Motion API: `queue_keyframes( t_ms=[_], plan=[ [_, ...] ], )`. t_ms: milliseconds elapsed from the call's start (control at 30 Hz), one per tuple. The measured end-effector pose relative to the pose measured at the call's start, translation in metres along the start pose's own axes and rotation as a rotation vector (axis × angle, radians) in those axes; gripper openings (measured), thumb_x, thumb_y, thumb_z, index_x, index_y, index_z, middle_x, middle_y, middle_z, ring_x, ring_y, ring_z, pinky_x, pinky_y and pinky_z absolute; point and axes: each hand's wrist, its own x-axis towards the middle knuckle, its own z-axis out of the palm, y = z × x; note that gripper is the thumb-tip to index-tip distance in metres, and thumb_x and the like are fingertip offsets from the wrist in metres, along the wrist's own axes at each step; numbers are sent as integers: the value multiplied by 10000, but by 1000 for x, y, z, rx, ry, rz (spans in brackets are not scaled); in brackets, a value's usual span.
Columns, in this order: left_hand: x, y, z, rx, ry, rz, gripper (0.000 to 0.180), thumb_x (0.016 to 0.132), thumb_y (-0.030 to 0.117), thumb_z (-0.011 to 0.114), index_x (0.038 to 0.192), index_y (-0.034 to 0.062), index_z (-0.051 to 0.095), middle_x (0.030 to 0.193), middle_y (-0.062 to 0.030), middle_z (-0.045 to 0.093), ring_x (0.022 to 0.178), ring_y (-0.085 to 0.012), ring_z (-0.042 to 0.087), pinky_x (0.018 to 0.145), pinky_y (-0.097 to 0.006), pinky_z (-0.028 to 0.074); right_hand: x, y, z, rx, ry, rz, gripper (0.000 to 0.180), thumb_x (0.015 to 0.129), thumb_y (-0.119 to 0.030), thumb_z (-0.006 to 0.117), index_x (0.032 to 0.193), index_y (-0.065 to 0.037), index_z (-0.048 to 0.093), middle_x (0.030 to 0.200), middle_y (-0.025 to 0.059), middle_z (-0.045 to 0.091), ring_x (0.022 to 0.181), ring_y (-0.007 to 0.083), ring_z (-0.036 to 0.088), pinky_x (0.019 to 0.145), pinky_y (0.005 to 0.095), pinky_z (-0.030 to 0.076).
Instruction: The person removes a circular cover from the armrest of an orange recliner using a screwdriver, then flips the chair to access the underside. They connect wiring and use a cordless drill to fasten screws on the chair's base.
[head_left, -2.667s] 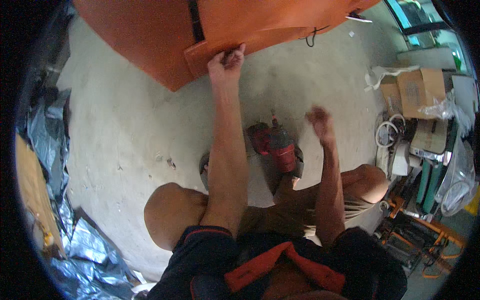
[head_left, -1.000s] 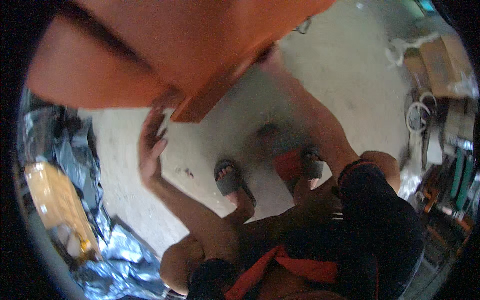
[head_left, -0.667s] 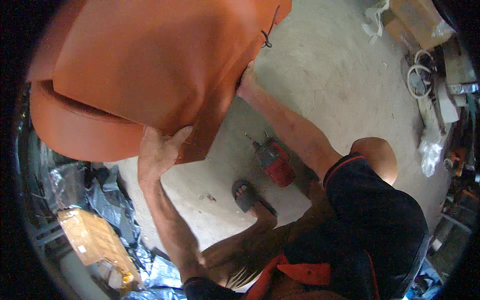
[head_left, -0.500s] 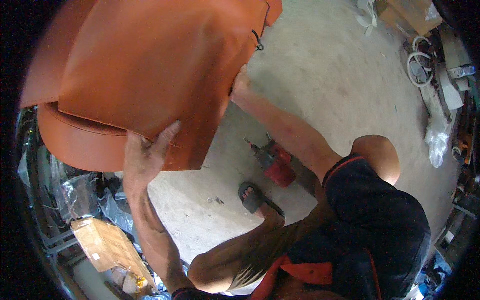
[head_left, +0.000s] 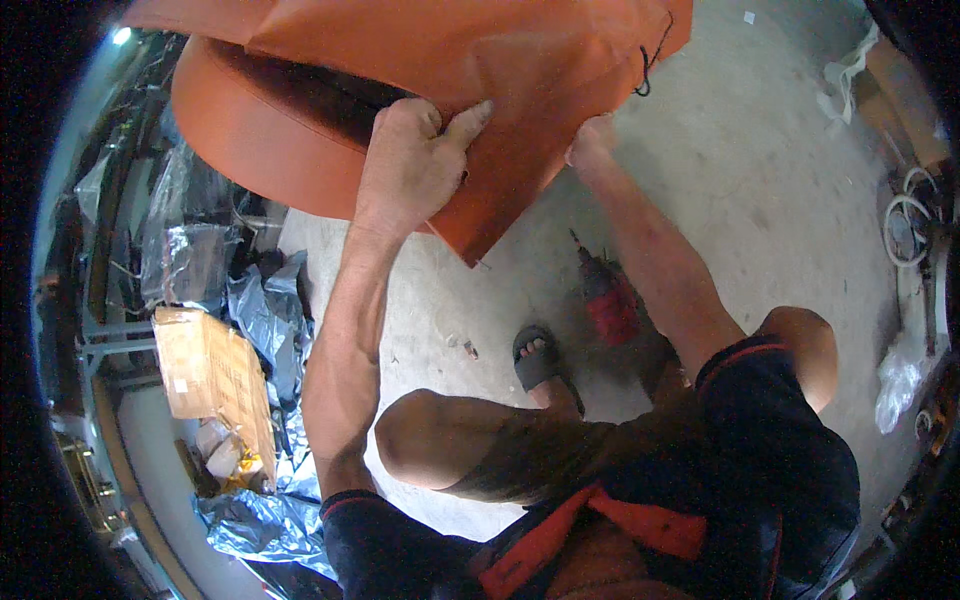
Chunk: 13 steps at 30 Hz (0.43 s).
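A large orange upholstered piece [head_left: 300,130] fills the top of the view, with a flat orange panel [head_left: 520,70] lying over a rounded part. My left hand [head_left: 410,165] presses flat on the panel's lower edge, fingers curled over it. My right hand [head_left: 592,145] grips the same panel's edge further right, its fingers partly hidden under the orange cover. A thin black cord [head_left: 650,60] hangs off the panel near the top right.
A red power drill [head_left: 605,295] lies on the concrete floor [head_left: 760,200] next to my sandalled foot [head_left: 540,360]. A cardboard box [head_left: 210,375] and crumpled plastic sheeting [head_left: 260,310] sit at the left. Boxes and coiled cable [head_left: 905,225] lie at the right.
The orange piece has swung across the view and turned. My left hand moved from the floor side up onto the panel's edge; my right hand stayed gripping the edge.
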Motion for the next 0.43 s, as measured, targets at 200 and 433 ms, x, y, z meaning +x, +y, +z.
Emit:
queue_keyframes(
  t_ms=[200,433],
  plan=[
    [12,30,7,-277,138,-86,389,950,242,700,765,-99,691,613,-202,629,558,-217,627,592,-409,494,52,26,-16,-1232,-143,-511,392,1025,-331,451,1254,-56,612,1248,120,663,1075,274,667,845,449,589],
    [12,33,11,-410,164,-108,379,921,274,724,816,-91,721,641,-172,670,593,-225,643,633,-410,513,80,58,-6,-551,321,-426,349,754,-261,833,1054,-94,775,1000,108,748,1009,251,733,893,387,584]
  ],
)
